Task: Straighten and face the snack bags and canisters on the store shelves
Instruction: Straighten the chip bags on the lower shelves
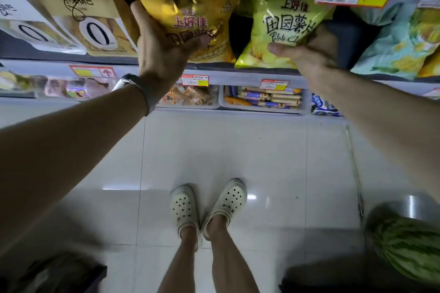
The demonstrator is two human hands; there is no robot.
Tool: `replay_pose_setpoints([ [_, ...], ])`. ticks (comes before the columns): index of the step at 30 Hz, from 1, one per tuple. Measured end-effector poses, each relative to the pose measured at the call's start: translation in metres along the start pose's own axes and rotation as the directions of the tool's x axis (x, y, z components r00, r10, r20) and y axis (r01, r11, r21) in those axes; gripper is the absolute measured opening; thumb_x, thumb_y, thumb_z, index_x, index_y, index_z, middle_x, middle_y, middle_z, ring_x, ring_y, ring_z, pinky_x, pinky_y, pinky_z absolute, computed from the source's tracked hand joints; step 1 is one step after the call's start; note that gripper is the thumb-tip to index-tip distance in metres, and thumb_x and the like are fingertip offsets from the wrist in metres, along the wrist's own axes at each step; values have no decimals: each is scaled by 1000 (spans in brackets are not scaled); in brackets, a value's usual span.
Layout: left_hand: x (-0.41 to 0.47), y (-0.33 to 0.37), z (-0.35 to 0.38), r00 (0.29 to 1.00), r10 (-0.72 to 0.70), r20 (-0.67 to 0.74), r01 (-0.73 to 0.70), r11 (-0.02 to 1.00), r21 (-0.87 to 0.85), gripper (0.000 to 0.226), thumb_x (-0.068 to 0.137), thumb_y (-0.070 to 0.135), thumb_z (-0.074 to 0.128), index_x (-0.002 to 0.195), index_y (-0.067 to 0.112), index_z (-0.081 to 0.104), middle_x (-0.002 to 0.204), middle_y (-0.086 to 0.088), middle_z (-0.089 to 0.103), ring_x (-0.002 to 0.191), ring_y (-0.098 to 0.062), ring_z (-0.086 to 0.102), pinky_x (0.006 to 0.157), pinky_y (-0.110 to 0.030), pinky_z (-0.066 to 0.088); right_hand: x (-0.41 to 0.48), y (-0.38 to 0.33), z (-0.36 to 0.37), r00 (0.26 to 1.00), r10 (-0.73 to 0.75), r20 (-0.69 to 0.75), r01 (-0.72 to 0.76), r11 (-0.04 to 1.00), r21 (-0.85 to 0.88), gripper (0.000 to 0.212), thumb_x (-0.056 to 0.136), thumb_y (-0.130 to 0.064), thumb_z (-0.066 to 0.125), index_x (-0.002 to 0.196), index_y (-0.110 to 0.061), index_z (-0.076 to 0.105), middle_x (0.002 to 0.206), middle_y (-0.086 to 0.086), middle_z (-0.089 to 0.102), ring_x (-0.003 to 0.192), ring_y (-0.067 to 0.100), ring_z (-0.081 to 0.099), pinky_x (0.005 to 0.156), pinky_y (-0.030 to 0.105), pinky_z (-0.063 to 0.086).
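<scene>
Now my left hand (162,40) grips the gold bag (190,24) by its left edge and my right hand (309,54) pinches the yellow-green bag (283,28) beside it, both upright on the shelf (238,74) ahead, a gap between them.

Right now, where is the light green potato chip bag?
In the head view the light green bag stands on the shelf just right of centre, gripped by the right hand, between the gold chip bag and a pale blue bag.
</scene>
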State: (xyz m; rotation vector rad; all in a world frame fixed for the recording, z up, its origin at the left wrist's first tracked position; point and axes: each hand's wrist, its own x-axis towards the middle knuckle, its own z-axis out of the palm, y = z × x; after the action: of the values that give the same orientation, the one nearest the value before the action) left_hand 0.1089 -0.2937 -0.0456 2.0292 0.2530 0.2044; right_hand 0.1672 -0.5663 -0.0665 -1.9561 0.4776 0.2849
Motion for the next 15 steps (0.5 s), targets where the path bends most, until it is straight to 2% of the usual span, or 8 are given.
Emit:
replay_pose_setpoints([
  [1,-2,-7,-2,998,-6,-63,3,999,-44,89,73,40,96,132,19,33,124,11,57,108,11,63,98,-22,55,-2,4,1,999,-19,-32,20,1000,12,65,59,-25,102,113,-17,66,96,-19,75,82,-13,69,73,11,55],
  [3,-6,-21,-8,997,6,-79,-13,996,-86,95,71,30,99,134,6,32,128,5,56,115,8,62,100,-26,55,-8,7,4,997,-37,-62,40,999,36,74,57,-28,103,120,-16,65,104,-14,78,91,-5,73,79,16,58],
  [6,-18,-34,-21,999,-16,-41,11,993,-115,107,70,36,100,142,1,30,138,-9,57,127,-17,63,104,-42,57,-17,3,15,997,-68,-48,70,997,39,71,59,-26,102,117,-18,62,106,-14,76,92,-6,71,81,16,57],
  [9,-35,-44,-34,999,-44,-23,41,993,-107,103,72,36,99,142,7,30,140,-11,55,129,-21,62,103,-44,58,-25,-9,37,996,-84,6,84,996,23,74,60,-24,102,121,-18,60,106,-15,75,91,-11,67,75,6,52],
  [11,-49,-51,-43,997,-67,-46,61,991,-116,95,72,35,99,136,17,32,136,-3,57,127,-19,63,103,-44,58,-29,-16,53,996,-86,18,85,996,27,78,60,-23,101,126,-16,59,110,-13,74,94,-5,68,77,7,52],
  [13,-60,-55,-52,995,-92,-48,87,991,-106,92,70,34,99,132,21,32,129,10,58,121,-5,63,102,-36,57,-34,-24,71,995,-89,46,88,996,21,85,60,-24,101,132,-15,57,119,-9,74,103,5,68,89,16,53],
  [15,-68,-60,-59,992,-117,-47,113,990,-82,90,68,36,98,129,19,33,122,15,57,112,10,60,97,-26,56,-34,-30,93,993,-91,76,91,996,-5,93,58,-29,102,137,-17,55,128,-6,71,116,11,64,99,25,51],
])
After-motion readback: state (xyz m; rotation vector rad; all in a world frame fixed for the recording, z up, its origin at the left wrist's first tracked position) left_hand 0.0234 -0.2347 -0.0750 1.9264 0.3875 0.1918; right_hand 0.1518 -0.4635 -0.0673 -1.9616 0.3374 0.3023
